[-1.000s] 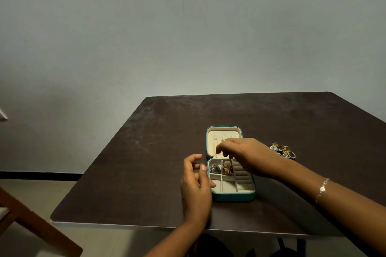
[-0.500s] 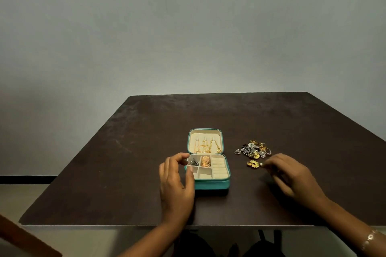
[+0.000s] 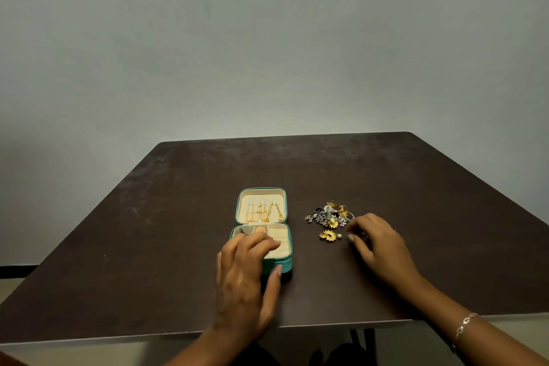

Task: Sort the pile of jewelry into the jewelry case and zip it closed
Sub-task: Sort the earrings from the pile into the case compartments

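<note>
Open teal jewelry case (image 3: 286, 265) lies on the dark brown surface (image 3: 178, 217), the left hand (image 3: 246, 276) clasping its near tray; right of it, the right hand (image 3: 378, 248) curls beside the tangled gold-and-silver jewelry pile (image 3: 328, 215), grip unclear.

Teal square zip-around jewelry case (image 3: 285, 264): cream lining seen in both halves. Thin gold chains (image 3: 264, 212) noted against lid lining. Loose jewelry pile (image 3: 328, 215): mixed gold and silver, a few dark bits. Gold sunflower-shaped piece (image 3: 328, 235) noted beside it. Dark brown flat table (image 3: 178, 217) marked with pale scuffs. Silver link bracelet (image 3: 465, 325) seen on wrist. Plain painted wall (image 3: 267, 38): grey-green.
</note>
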Demonstrator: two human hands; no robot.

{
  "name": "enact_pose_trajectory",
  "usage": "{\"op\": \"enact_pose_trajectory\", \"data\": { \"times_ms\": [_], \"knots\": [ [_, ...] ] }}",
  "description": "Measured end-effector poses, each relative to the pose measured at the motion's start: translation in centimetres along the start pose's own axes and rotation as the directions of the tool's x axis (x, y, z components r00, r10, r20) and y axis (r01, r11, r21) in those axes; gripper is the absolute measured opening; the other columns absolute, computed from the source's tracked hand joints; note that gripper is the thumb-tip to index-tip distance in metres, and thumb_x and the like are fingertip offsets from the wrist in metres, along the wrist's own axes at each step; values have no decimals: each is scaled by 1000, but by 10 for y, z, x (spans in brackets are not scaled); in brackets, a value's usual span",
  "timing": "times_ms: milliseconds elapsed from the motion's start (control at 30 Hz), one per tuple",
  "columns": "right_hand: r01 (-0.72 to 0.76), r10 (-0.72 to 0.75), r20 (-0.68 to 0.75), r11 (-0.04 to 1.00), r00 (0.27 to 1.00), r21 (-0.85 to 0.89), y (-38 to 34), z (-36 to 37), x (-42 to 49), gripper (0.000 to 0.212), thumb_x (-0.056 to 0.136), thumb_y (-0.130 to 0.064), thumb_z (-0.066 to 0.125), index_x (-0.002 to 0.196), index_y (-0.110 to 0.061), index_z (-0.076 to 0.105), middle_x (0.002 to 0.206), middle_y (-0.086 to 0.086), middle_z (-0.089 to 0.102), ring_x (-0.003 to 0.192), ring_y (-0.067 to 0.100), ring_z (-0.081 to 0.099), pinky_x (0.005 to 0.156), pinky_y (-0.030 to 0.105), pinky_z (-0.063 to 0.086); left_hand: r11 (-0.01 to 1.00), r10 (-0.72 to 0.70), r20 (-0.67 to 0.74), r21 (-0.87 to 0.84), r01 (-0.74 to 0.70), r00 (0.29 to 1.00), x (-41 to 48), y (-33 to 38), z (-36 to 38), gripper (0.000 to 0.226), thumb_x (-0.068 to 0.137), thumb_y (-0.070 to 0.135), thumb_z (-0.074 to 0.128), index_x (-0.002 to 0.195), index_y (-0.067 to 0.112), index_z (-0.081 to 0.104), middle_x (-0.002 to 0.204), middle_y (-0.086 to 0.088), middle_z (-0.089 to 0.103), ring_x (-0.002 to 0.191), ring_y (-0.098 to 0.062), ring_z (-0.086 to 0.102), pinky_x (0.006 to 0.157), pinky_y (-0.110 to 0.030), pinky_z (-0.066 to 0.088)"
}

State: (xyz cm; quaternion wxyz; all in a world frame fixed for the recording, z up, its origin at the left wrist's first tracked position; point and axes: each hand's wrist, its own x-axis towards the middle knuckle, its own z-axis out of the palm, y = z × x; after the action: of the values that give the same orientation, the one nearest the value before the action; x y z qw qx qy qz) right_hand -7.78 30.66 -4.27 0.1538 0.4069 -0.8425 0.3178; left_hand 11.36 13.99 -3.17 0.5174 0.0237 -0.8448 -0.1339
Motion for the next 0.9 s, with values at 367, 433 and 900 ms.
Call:
{"op": "enact_pose_trajectory", "data": {
  "times_ms": [367, 433, 900],
  "knots": [
    [421, -402, 170, 902, 900, -98, -1, 7, 5, 49, 70, -12, 62, 116, -28, 54, 122, -2, 56, 110, 12, 42, 73, 29, 44, 730, -443, 108, -532, 428, 890, 32, 86, 78, 52, 87, 11, 40, 133, 28, 24, 121, 8, 45, 109, 16, 44, 86, 0, 34],
    [423, -401, 184, 901, 898, -100, -2, 9, 5, 52, 70, -17, 71, 117, -30, 53, 118, -7, 57, 106, 8, 42, 72, 23, 38, 670, -537, 86, -560, 487, 839, 43, 87, 93, 48, 85, 6, 35, 132, 17, 29, 119, 9, 44, 107, 22, 41, 84, 3, 32],
    [16, -30, 25, 898, 999, 441, 2, 3, 7, 24, 73, 3, 63, 79, -19, 70, 81, -12, 69, 81, 4, 62, 72, 15, 47, 609, -651, 284, -359, 708, 704, 32, 55, 124, 41, 86, -11, 41, 118, 11, 54, 111, -2, 61, 102, -11, 57, 88, -18, 46]
  ]
}}
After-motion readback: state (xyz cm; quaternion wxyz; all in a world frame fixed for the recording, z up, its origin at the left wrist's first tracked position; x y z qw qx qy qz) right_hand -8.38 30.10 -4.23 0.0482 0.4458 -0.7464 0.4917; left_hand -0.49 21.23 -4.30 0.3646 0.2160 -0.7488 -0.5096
